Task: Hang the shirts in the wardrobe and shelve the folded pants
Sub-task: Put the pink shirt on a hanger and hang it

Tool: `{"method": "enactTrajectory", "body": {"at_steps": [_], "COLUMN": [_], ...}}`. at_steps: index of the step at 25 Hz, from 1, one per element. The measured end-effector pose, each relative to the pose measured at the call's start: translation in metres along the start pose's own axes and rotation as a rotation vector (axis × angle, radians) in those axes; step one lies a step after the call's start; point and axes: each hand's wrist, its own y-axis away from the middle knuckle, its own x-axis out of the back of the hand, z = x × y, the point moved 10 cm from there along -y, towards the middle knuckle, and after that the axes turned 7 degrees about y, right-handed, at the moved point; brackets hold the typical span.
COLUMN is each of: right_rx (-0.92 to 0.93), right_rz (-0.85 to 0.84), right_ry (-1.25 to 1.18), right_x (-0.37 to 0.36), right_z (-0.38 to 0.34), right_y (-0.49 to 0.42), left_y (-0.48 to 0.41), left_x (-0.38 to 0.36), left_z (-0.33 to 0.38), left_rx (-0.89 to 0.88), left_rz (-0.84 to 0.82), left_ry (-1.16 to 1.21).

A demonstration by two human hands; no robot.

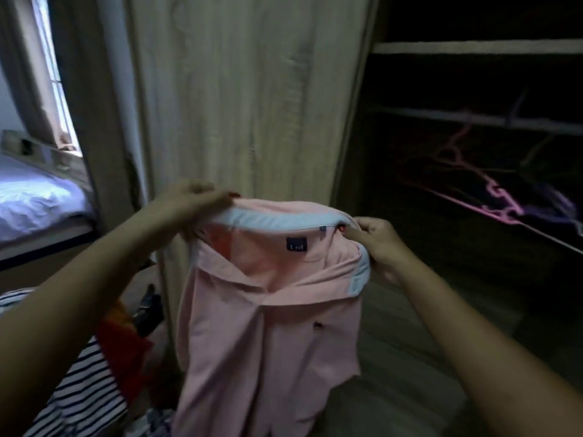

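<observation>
Head view: pink shirt held up by its collar

Holds the shirt upright in front of the pale wardrobe door, long axis vertical, collar uppermost and opened toward the camera, body hanging straight down past the bottom edge. Grips the collar's left end with the left hand, fingers closed over the pale inner band. Pinches the right end with the right hand, thumb and forefinger shut on the fabric, remaining fingers curled. Shows, to the right, the dark open wardrobe with a shelf, a rail and pink hangers, apart from the shirt. Shows a striped garment and a red garment low on the left.
</observation>
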Motion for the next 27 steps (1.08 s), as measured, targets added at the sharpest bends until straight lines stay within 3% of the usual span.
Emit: {"method": "enactTrajectory", "body": {"at_steps": [4,8,13,15,17,20,23,27], "right_rx": [-0.093,-0.068,0.204,0.184,0.149,0.103,0.101,0.154], "right_rz": [0.022,0.121,0.4,0.478,0.544,0.481,0.352,0.302], "right_ry": [-0.079,0.038,0.878,1.109,1.245,1.258,1.315,1.115], "right_x": [0.09,0.159,0.232,0.25,0.266,0.275,0.265,0.268], "right_z": [0.011,0.012,-0.023,-0.029,-0.033,-0.03,-0.022,-0.017], "right_y": [0.037,0.061,0.076,0.077,0.072,0.049,0.021,-0.012], "left_y": [0.027,0.018,0.013,0.025,0.029,0.005,-0.012,-0.038], "left_x": [-0.122,-0.188,-0.242,-0.269,-0.296,-0.311,-0.318,-0.308], "left_z": [0.018,0.033,0.065,0.082,0.08,0.071,0.093,0.121], "left_rx": [-0.228,-0.47,-0.687,-0.835,-0.857,-0.696,-0.873,-0.91], "left_rz": [-0.3,-0.291,-0.209,-0.292,-0.392,-0.466,-0.333,-0.241], "left_ry": [-0.567,-0.602,-0.526,-0.604,-0.771,-0.83,-0.937,-0.689]}}
